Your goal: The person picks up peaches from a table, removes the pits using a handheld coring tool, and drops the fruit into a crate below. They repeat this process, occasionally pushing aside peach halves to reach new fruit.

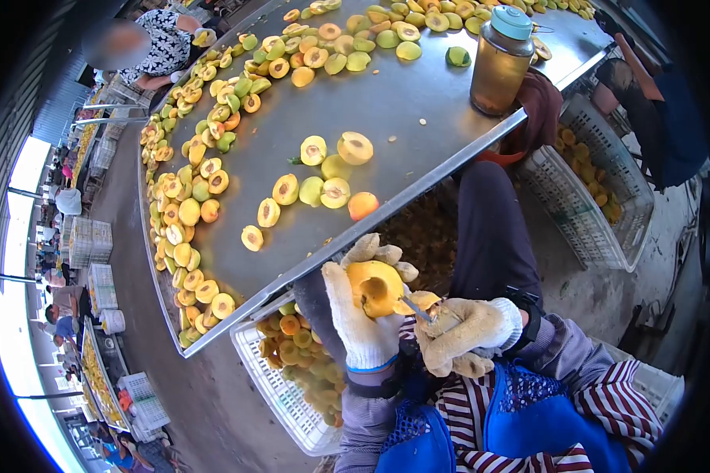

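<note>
My left hand [361,327], in a white work glove, holds a yellow peach half [375,288] whose cut face shows a hollow in the middle. Close beside it, my gloved right hand [467,333] is closed around a small pitting knife [415,307] with a metal blade pointing at the fruit. Another piece of peach [423,299] lies against the blade, between the two hands. Just beyond my hands, several cut peach halves [335,191] rest on the metal table [292,260], some face up with pits or hollows showing.
A bottle with a teal lid [501,67] stands at the table's near edge beside a brown cloth [538,118]. More peaches [183,213] line the far rim. White crates of fruit sit below left [272,394] and right [599,229]. A co-worker [158,47] works across the table.
</note>
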`<state>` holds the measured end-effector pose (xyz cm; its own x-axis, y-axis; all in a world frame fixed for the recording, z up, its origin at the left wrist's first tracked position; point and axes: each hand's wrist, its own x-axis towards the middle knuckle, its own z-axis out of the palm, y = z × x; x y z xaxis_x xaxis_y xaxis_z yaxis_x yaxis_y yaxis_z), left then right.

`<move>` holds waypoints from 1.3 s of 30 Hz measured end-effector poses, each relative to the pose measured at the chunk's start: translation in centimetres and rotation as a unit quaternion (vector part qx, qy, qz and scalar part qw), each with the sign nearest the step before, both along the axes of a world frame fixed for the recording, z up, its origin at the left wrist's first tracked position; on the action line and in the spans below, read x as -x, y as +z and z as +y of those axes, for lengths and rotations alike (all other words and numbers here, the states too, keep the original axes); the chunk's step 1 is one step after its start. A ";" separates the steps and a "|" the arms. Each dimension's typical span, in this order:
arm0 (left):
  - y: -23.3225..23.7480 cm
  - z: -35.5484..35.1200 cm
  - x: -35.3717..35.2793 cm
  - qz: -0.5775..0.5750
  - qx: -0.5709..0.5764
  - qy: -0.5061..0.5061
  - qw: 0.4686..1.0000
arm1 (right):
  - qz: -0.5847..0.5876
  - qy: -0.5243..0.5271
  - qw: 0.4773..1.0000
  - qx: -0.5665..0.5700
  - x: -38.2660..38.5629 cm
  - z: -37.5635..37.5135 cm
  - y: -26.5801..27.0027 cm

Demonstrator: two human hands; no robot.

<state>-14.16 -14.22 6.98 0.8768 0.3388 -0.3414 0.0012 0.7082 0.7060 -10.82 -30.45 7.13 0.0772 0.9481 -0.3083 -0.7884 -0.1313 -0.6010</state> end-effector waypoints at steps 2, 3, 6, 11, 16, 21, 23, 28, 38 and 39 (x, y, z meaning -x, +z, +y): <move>-0.2 0.8 -0.2 -0.017 0.030 0.002 0.999 | -0.044 0.011 0.998 0.052 -0.1 0.1 -0.2; -0.3 1.2 -0.1 -0.027 0.031 -0.016 0.999 | -0.049 0.003 0.996 0.072 0.0 0.2 -0.2; 0.2 1.0 -0.1 -0.043 0.034 -0.011 0.998 | -0.076 -0.007 0.993 0.092 0.3 0.5 -0.6; -0.5 0.8 0.3 -0.080 -0.054 -0.036 0.995 | -0.101 -0.029 0.988 0.109 -0.1 0.4 0.5; -2.8 2.1 0.9 -0.127 -0.119 -0.058 0.983 | -0.147 -0.040 0.981 0.121 -0.2 0.3 0.3; 0.2 2.2 1.3 -0.182 -0.129 -0.017 0.975 | -0.299 -0.077 0.937 0.165 0.2 0.6 -0.5; 1.1 1.9 1.6 -0.202 -0.319 -0.034 0.925 | -0.394 -0.076 0.898 0.179 0.5 0.7 -0.8; 1.1 2.9 -0.1 0.042 -0.530 0.054 0.845 | -0.489 -0.132 0.840 0.196 1.2 0.7 -0.3; 0.1 0.9 -1.3 -0.073 -0.780 0.065 0.618 | -0.582 -0.155 0.765 0.227 2.4 1.7 -2.8; -0.1 0.9 -1.2 -0.073 -0.783 0.062 0.614 | -0.592 -0.164 0.755 0.230 2.3 1.9 -2.8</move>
